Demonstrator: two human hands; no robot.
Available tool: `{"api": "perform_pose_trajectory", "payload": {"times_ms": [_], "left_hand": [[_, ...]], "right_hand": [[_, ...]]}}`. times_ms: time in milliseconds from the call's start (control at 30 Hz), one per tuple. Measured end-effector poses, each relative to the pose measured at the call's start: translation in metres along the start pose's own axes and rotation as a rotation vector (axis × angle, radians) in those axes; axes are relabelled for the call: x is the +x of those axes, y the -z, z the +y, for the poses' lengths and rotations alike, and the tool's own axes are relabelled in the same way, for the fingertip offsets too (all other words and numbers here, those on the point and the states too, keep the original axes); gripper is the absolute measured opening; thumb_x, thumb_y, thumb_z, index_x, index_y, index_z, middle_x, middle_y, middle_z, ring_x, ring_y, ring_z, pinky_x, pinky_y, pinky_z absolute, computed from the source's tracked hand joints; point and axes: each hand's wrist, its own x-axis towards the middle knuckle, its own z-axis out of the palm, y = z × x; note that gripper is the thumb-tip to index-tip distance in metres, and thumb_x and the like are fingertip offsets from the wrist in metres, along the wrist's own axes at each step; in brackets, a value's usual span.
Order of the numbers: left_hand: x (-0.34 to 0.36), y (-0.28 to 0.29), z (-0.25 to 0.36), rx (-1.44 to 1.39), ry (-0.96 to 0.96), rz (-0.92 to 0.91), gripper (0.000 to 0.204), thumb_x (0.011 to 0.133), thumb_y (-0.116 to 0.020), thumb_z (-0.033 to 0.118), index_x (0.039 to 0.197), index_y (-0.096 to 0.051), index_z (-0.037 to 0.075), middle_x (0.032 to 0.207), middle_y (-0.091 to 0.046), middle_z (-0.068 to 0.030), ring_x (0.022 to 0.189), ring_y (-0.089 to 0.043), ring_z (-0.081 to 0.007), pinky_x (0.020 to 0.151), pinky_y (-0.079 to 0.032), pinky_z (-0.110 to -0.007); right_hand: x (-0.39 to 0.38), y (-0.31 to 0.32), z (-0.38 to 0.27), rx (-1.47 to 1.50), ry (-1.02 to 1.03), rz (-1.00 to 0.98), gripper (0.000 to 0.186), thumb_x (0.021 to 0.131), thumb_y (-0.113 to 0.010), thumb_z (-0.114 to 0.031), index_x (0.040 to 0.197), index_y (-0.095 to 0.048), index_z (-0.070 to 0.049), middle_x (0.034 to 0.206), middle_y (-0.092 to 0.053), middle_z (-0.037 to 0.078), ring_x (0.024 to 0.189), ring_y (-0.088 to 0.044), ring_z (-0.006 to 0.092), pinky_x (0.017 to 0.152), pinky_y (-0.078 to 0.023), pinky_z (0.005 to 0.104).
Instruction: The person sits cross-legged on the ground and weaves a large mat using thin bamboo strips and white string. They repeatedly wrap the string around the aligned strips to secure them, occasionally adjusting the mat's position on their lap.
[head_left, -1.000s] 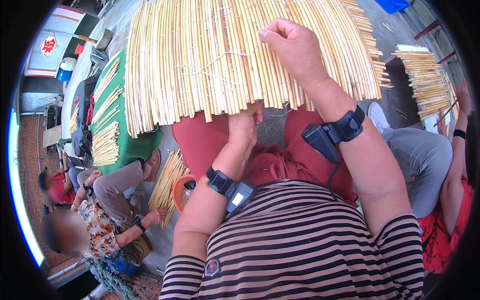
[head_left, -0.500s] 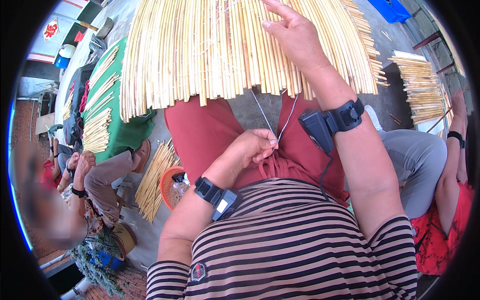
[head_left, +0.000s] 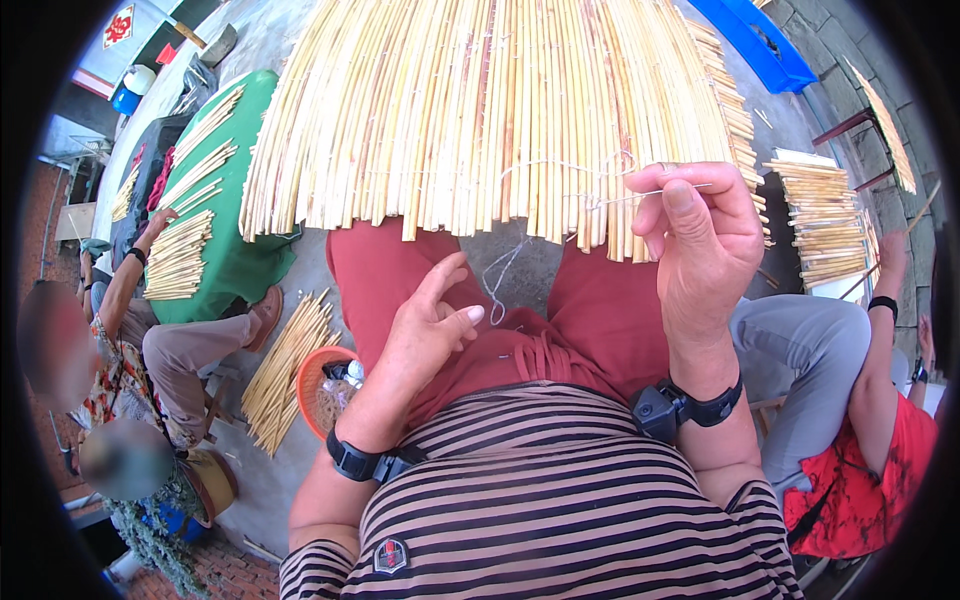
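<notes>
Right hand (head_left: 700, 245) pinches needle (head_left: 655, 191) (threaded) beside mat (head_left: 480, 110).

Pale yellow reed mat (head_left: 480, 110), streaked tan. Below the mat, dark red trousers (head_left: 580, 320) and a brown-and-black striped shirt (head_left: 560, 500). Left of the mat, a green cloth (head_left: 235, 260); right of it, a blue bin (head_left: 760, 40).

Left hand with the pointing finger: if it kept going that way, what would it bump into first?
Probably the white thread just beyond the left hand; past it, the reed mat. Depth is unclear.
</notes>
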Motion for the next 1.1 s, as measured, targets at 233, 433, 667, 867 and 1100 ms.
{"api": "perform_pose_trajectory", "payload": {"times_ms": [233,433,667,867,1100], "left_hand": [[0.053,-0.032,0.002,-0.895,-0.302,-0.073,0.040,0.090,-0.060,0.002,0.129,-0.049,0.002,0.117,-0.060,-0.0111,0.093,-0.063,-0.0214,0.073,-0.054,-0.032],[0.096,-0.040,-0.007,-0.862,-0.444,-0.066,0.010,0.094,-0.055,0.008,0.103,-0.056,0.007,0.083,-0.056,-0.0017,0.070,-0.053,-0.0150,0.062,-0.045,-0.030],[0.100,-0.036,-0.007,-0.902,-0.309,-0.037,0.005,0.093,-0.058,0.011,0.094,-0.053,0.009,0.072,-0.042,0.0025,0.058,-0.036,-0.0084,0.054,-0.033,-0.024],[0.108,-0.036,-0.016,-1.019,-0.259,-0.183,0.014,0.092,-0.062,0.018,0.098,-0.054,0.008,0.075,-0.048,-0.0004,0.060,-0.044,-0.0132,0.058,-0.039,-0.029],[0.099,-0.045,-0.007,-0.859,-0.156,-0.250,0.020,0.092,-0.062,0.018,0.105,-0.061,0.003,0.078,-0.060,-0.0046,0.073,-0.061,-0.0189,0.071,-0.051,-0.035]], "right_hand": [[0.054,-0.031,-0.024,0.364,0.023,0.052,0.015,0.098,-0.052,-0.013,0.100,-0.049,0.002,0.098,-0.067,0.027,0.069,-0.071,0.0241,0.048,-0.055,0.0256],[0.101,-0.041,0.038,0.137,-0.273,0.153,0.017,0.099,-0.047,-0.013,0.097,-0.046,0.003,0.087,-0.066,0.024,0.069,-0.071,0.0250,0.049,-0.057,0.0260],[0.091,-0.049,0.076,-0.098,-0.429,0.042,0.015,0.099,-0.047,-0.014,0.094,-0.045,-0.001,0.086,-0.065,0.020,0.063,-0.068,0.0195,0.050,-0.056,0.0239],[0.093,-0.049,0.079,-0.104,-0.412,0.043,0.015,0.099,-0.046,-0.014,0.095,-0.046,-0.001,0.084,-0.066,0.019,0.058,-0.066,0.0168,0.047,-0.053,0.0229],[0.094,-0.046,0.082,-0.056,-0.407,0.037,0.015,0.100,-0.047,-0.016,0.095,-0.047,-0.002,0.083,-0.066,0.018,0.056,-0.064,0.0141,0.048,-0.053,0.0220]]}}
